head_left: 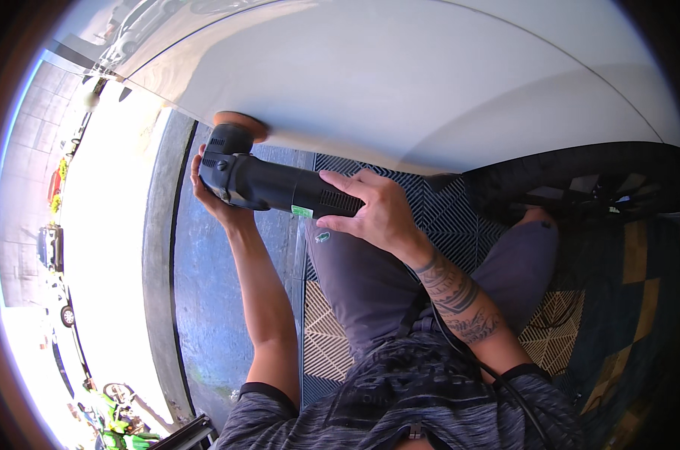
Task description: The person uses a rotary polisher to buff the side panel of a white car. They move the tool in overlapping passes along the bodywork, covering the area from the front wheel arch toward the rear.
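Observation:
A black car polisher lies level across the view, its head to the left. The orange pad at its head rests against the lower part of a pale car body panel. My left hand is wrapped round the head end from below and the left, with part of its fingers hidden behind the tool. My right hand grips the rear end of the body, thumb and fingers on either side. A black cord runs along my right arm and over my shirt.
A dark car wheel stands at the right, close to my bent knee. Ribbed floor tiles in black and tan lie beneath me, beside a blue floor strip. At the far left, a sunlit street holds parked cars and a bright green-yellow figure or object.

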`<state>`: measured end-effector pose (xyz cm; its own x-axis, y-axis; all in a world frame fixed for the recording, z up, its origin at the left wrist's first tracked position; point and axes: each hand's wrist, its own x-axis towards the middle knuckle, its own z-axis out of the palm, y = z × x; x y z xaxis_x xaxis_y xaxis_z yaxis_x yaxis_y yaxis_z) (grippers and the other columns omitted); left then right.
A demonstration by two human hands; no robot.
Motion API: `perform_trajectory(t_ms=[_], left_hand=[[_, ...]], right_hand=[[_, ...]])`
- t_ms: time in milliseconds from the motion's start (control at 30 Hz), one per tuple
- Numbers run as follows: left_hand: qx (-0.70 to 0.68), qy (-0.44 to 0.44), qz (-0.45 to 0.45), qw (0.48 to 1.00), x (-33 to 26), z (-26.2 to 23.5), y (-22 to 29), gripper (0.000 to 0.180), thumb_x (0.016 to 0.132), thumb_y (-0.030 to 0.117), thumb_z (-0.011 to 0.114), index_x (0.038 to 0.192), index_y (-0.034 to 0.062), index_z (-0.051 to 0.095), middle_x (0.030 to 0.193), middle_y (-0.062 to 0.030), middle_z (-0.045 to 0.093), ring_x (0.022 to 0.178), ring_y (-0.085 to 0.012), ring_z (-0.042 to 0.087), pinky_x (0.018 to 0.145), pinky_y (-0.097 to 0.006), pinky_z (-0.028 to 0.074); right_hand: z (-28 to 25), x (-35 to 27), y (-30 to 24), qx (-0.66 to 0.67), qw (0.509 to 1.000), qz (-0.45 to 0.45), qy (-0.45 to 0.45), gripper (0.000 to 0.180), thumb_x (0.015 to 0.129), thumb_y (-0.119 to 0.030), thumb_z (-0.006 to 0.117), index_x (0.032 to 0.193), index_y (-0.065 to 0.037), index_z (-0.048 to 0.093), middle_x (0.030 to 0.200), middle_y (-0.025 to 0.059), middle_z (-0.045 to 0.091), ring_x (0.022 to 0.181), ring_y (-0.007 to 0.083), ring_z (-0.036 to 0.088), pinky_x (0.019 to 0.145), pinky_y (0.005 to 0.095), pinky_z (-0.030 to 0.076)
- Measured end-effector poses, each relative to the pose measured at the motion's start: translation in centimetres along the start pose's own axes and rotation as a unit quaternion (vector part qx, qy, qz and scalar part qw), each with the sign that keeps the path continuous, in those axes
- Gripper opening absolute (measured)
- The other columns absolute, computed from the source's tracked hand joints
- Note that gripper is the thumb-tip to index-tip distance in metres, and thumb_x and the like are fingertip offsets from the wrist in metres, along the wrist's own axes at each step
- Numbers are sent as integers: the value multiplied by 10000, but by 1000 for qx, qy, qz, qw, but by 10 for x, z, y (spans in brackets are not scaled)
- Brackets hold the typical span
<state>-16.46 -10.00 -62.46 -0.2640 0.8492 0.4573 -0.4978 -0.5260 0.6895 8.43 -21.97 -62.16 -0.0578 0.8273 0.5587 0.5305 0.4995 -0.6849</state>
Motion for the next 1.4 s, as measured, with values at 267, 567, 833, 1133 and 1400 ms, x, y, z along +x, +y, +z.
perform_trajectory(t_ms=[267,567,833,1133,1400], left_hand=[[-14,4,7,1000,-5,7,-1,430,934,410,529,1240,107,525,1353,-113,509,1228,-336,547,916,-552,568],[18,15,2,1000,-9,12,5,437,937,416,518,1252,113,511,1354,-100,512,1223,-335,549,913,-553,567],[-35,14,-19,999,-11,17,8,431,943,411,515,1262,121,504,1353,-85,522,1210,-343,559,910,-554,567],[67,-17,14,998,-22,23,3,524,1003,454,367,1396,109,397,1423,-126,448,1296,-343,487,999,-530,512],[-63,-85,-77,991,-5,9,13,465,864,355,680,1230,87,581,1414,-108,491,1249,-354,536,983,-572,517]], right_hand=[[-8,-3,1,2,1000,2,0,668,674,-465,836,1248,-163,676,731,73,578,615,212,586,592,348,516],[-15,-7,-3,0,1000,5,-2,671,667,-462,842,1242,-156,680,720,78,575,611,216,583,584,345,510],[-19,-8,-3,0,1000,3,0,672,660,-439,854,1245,-158,679,726,73,584,617,207,584,589,341,513],[-33,-12,-3,10,1000,14,-13,674,658,-400,872,1241,-120,679,764,75,622,658,193,606,620,322,519],[-35,-17,-1,13,1000,6,6,665,652,-409,867,1236,-151,683,753,62,596,626,191,590,600,326,521]])
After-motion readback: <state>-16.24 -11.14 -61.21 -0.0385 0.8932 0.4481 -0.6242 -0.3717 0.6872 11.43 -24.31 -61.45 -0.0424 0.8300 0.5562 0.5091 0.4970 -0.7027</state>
